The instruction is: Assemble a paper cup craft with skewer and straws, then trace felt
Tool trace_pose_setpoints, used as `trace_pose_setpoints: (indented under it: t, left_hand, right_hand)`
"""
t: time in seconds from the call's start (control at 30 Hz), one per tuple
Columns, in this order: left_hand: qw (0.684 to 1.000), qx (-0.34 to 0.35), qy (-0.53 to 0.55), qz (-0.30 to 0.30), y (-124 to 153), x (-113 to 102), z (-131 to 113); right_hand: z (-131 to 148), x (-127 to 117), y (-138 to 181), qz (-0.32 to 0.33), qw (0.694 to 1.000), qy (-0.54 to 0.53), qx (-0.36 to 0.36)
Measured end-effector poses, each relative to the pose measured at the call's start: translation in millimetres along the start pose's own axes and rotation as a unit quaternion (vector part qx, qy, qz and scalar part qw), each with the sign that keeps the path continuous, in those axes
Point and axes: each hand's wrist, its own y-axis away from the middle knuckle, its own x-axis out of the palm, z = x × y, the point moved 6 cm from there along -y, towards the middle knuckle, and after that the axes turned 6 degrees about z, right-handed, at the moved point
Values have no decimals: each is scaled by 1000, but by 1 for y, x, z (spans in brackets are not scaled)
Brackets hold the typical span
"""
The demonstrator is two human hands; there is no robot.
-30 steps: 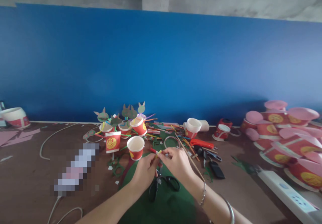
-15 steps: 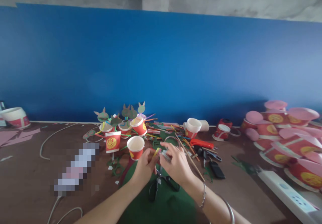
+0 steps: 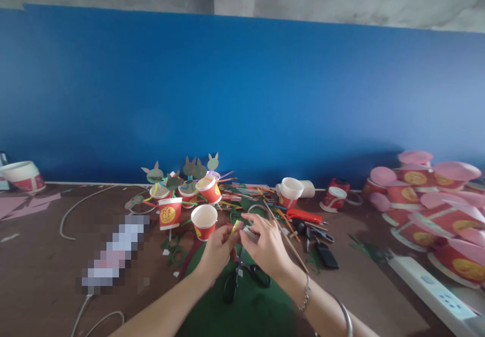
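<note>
My left hand (image 3: 216,251) and my right hand (image 3: 265,245) meet above a dark green felt sheet (image 3: 250,309). Together they pinch a small yellow and red strip (image 3: 236,226) between thumbs and fingertips. The right hand also presses a small pale piece (image 3: 250,233) against the strip. Black scissors (image 3: 242,274) lie on the felt just below both hands. An open red paper cup (image 3: 204,222) stands a little to the left of my left hand.
Cups with green bunny-eared toppers (image 3: 182,185) cluster behind. Coloured sticks (image 3: 250,198), a red cutter (image 3: 303,217) and a thin wooden stick (image 3: 286,236) lie to the right. Pink-lidded red cups (image 3: 428,200) pile at far right, beside a white power strip (image 3: 432,286). A blue wall stands behind.
The red end that stuck out to the left a second ago is now tucked between my hands. Both hands have drawn closer together and risen slightly.
</note>
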Motion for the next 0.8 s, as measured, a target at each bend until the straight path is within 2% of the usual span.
trace_pose_setpoints:
  t: [0.8]
  left_hand:
    - [999, 0, 43, 18, 3, 1, -4]
  right_hand:
    - [1, -3, -1, -8, 1000, -7, -10]
